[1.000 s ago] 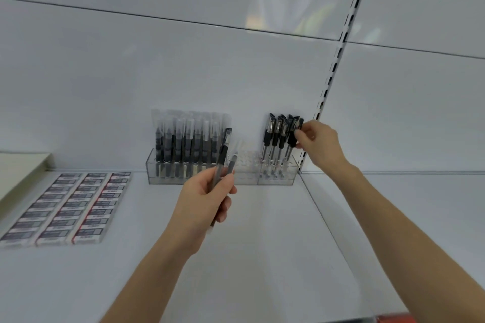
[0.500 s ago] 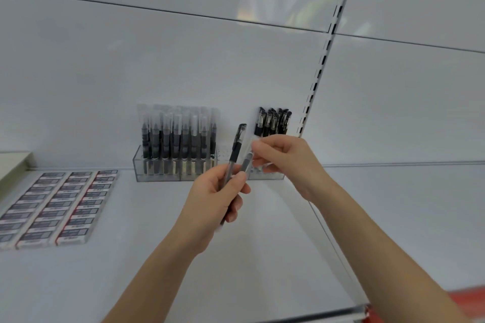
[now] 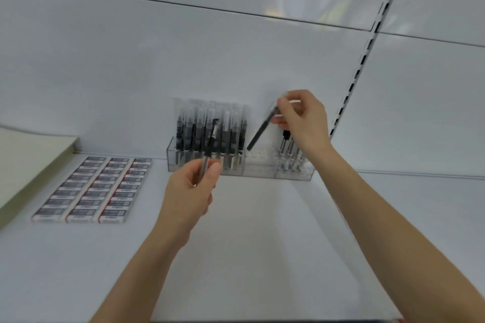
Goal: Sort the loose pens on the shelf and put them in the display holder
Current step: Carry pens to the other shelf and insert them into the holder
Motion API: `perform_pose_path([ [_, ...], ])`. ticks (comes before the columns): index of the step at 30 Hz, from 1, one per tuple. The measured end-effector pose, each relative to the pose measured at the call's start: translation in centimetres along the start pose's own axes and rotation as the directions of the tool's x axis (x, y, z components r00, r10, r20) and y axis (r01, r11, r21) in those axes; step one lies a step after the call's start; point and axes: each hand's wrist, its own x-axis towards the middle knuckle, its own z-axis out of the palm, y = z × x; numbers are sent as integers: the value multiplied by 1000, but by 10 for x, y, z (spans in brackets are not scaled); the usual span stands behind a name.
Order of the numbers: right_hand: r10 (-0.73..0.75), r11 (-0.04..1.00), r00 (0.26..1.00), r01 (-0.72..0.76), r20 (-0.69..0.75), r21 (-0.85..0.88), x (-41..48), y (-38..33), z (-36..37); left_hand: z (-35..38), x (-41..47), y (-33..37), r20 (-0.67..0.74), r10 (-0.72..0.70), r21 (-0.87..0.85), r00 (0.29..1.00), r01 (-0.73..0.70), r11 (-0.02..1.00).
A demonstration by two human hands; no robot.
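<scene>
The clear display holder (image 3: 258,172) sits along the back edge of the shelf (image 3: 262,244), pushed against the wall, so anything dropped into it stands upright and faces the aisle. The person's right hand (image 3: 301,119) pinches a dark pen (image 3: 261,130) by its upper end between thumb and fingertips. The pen slants down and to the left, with its lower tip just above the holder's middle section. That section looks unfilled, so I'd say it is being aimed at a slot there. Gripping the top end leaves the whole barrel free to slide down.

The left hand (image 3: 190,191) hangs nearer the front of the shelf, fingers curled round the lower barrel of a capped pen (image 3: 211,139) held nearly upright. It seems to be parked there as the next one to go in.

The holder's left section is packed with clear-capped pens (image 3: 189,128). The right section holds a few right-section pens (image 3: 287,148), their tops hidden behind the right hand. Flat boxes (image 3: 91,189) lie in neat rows toward the shelf's left edge, well apart from the holder. The picture is blurred, so I can't make out the exact slot.
</scene>
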Motion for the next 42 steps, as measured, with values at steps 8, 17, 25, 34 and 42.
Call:
perform_pose_path([
  [8,14,955,965,64,261,-290,3,7,35,-9,-2,1,-47,-37,-94,998,33,995],
  [17,95,991,978,-75,186,-114,-24,4,19,4,-3,4,66,50,-19,997,-49,999],
  [25,151,975,983,-165,100,149,-46,-2,-30,41,-3,4,357,90,402,930,-240,884],
  [34,-23,987,980,-9,-198,-162,-17,10,-64,26,-16,-43,388,-274,917,880,-339,208],
  [42,-64,948,997,44,-54,-315,-2,19,-35,26,-20,-47,379,-230,923,897,-348,163],
])
